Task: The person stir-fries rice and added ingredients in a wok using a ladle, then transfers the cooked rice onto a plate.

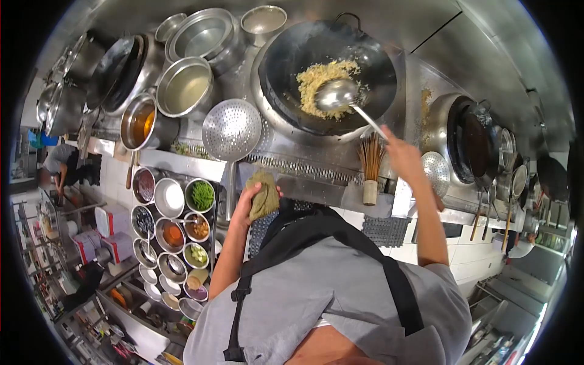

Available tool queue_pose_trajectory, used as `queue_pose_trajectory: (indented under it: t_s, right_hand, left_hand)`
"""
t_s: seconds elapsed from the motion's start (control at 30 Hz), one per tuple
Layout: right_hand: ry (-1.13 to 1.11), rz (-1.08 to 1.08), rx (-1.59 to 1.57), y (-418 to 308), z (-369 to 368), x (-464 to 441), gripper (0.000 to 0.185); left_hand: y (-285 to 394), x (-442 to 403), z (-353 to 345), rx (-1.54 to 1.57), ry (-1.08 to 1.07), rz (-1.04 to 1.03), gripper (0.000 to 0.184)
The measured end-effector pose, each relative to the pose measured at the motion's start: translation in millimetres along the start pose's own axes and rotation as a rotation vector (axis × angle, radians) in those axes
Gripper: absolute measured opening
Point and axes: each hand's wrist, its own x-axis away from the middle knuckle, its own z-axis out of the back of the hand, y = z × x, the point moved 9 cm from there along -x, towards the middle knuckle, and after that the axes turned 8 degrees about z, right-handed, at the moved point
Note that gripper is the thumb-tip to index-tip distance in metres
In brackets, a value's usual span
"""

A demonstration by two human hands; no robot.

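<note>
My right hand (398, 152) is closed around the handle of a metal ladle (337, 95). The ladle's bowl rests on yellowish fried rice (313, 79) inside a large black wok (377, 67). A folded olive-green cloth (263, 198) is held in my left hand (248, 201), in front of the stove's edge. Between the hands and the wok runs a slotted metal drain. Just left of my right hand stands a bamboo brush (370, 167). A perforated strainer (232, 131) lies above my left hand, its handle pointing down toward me.
Bowls of ingredients, including chopped greens (202, 195), stand at the left. Behind them are a pot of clear liquid (184, 87) and a pot of orange oil (139, 121). Another wok (477, 143) and a second strainer (435, 173) are at the right. A person (59, 161) bends at far left.
</note>
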Motion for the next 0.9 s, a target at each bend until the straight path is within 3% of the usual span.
queue_pose_trajectory:
  t_s: [0.13,0.23,0.4,0.57,0.67,0.7,0.8,0.9]
  right_hand:
    - [-0.123,-0.080,-0.025,16.3,60.7,35.6,0.054]
    - [0.052,-0.093,-0.048,17.3,30.0,-18.2,0.053]
    - [0.135,-0.165,-0.086,-2.2,8.2,-92.6,0.052]
    - [0.070,-0.018,-0.262,-7.1,79.0,14.7,0.049]
    - [-0.051,0.048,-0.287,5.8,49.5,21.4,0.050]
    - [0.034,0.117,-0.321,4.7,31.5,-1.3,0.050]
    - [0.207,0.011,-0.358,6.2,-24.6,-80.9,0.049]
    - [0.293,-0.029,-0.398,6.5,-13.7,-81.8,0.048]
  left_hand:
    - [3.6,5.7,-3.9,0.095,0.006,-0.006,0.061]
    - [4.7,0.2,-4.0,0.145,0.012,0.001,0.060]
    - [3.1,-8.7,-11.2,0.119,-0.001,0.018,0.058]
    - [-1.3,17.6,7.8,0.046,0.010,-0.043,0.059]
    - [-7.1,19.6,26.1,0.104,0.041,-0.049,0.059]
    - [-8.7,16.1,28.4,0.125,0.040,-0.046,0.059]
    - [-16.6,4.9,25.5,0.117,0.043,0.020,0.059]
    - [2.4,1.3,6.0,-0.057,0.025,-0.024,0.058]
